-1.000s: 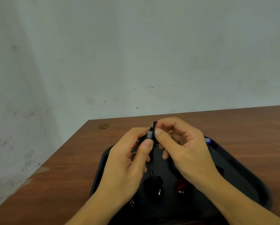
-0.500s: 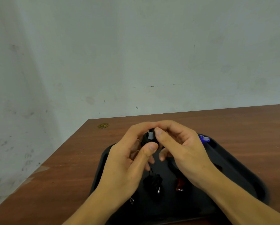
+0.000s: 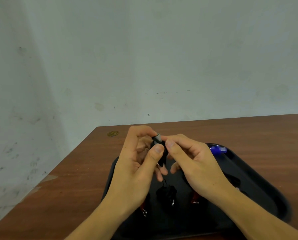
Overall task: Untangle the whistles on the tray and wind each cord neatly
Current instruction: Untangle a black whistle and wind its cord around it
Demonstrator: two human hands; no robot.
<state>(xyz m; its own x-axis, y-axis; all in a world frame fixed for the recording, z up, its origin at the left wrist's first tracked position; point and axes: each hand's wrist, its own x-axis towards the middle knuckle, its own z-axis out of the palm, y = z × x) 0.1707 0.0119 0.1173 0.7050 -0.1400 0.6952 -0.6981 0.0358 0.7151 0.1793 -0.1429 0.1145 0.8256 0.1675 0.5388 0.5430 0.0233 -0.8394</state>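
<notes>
Above a black tray (image 3: 259, 184), my left hand (image 3: 136, 167) pinches a black whistle (image 3: 157, 141) with a grey tip between thumb and fingers. My right hand (image 3: 195, 163) pinches its black cord just beside the whistle; a strand hangs down toward the tray. On the tray lie a black whistle with wound cord (image 3: 166, 192), a red whistle (image 3: 195, 199) partly under my right wrist, another red whistle (image 3: 143, 207) by my left wrist, and a blue whistle (image 3: 218, 149) at the far right rim.
The tray sits on a brown wooden table (image 3: 86, 170) whose left edge and far edge meet a pale wall. A small brass-coloured disc (image 3: 112, 133) lies near the table's far left corner. More dark items lie on the tray's right side (image 3: 234, 181).
The whistle's grey tip has tilted from upright toward the right, and both hands have shifted slightly while turning it. The items on the tray have not moved.
</notes>
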